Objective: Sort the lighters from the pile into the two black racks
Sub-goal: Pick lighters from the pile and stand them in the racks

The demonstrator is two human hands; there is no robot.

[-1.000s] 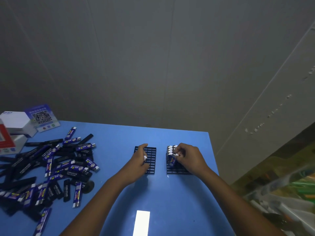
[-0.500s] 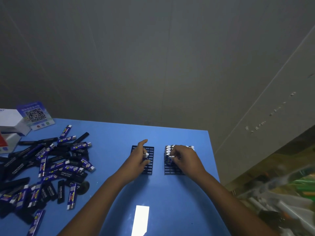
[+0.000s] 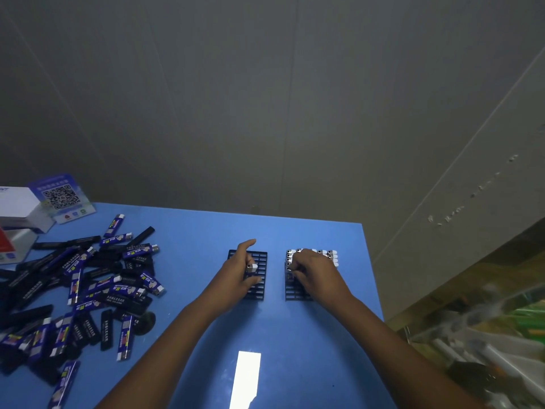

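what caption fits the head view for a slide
Both hands slot lighters into two black racks beside the pile.

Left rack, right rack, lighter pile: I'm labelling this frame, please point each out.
left rack [image 3: 261, 256]: head view, bare far right corner.
right rack [image 3: 292, 293]: head view, empty near left slots.
lighter pile [image 3: 88, 278]: head view, middle of heap.
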